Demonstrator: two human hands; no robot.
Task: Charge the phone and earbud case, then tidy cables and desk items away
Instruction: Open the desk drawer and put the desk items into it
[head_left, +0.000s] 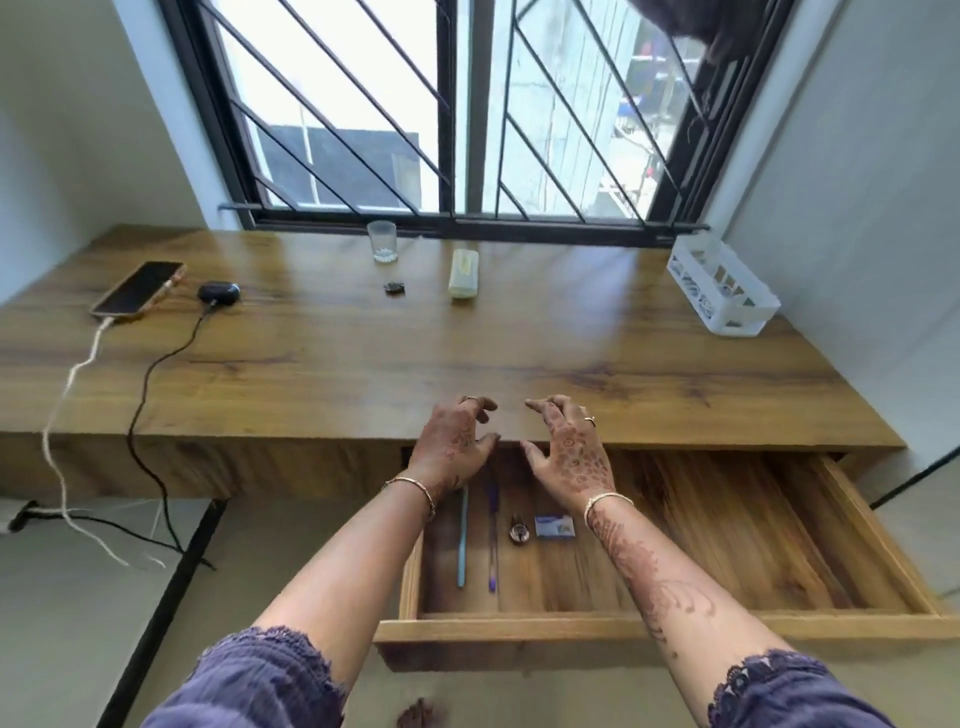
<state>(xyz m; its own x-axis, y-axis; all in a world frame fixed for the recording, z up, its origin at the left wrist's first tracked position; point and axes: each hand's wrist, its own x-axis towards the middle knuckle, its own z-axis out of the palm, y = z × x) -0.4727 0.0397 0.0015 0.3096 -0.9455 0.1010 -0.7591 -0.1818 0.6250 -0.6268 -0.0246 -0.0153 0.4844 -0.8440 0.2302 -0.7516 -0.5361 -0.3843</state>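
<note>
Your left hand (453, 441) and right hand (563, 444) hover side by side over the front edge of the wooden desk top (363, 358), fingers spread and curled, both empty and gripping nothing. Just below and toward you from the hands, the pulled-out wooden drawer (727, 545) already holds a light-blue pen (462, 540), a purple pen (492, 540), a small round dark object (518, 531) and a small blue-and-white card (555, 526). Far to the left of your left hand, the dark phone in its orange case (137, 290) has a white braided cable (72, 374) at its near end, and the black oval earbud case (218, 293) just beside it meets a black cable (150, 374); charging appears done, so the step in hand is judged to be tidying. Well beyond the hands lie a small dark object (395, 287), a pale cream oblong case (464, 274) and a clear drinking glass (383, 241); a white plastic basket (722, 291) stands far to the right. The next move likely calls for reaching forward across the desk to one of these loose items.
</note>
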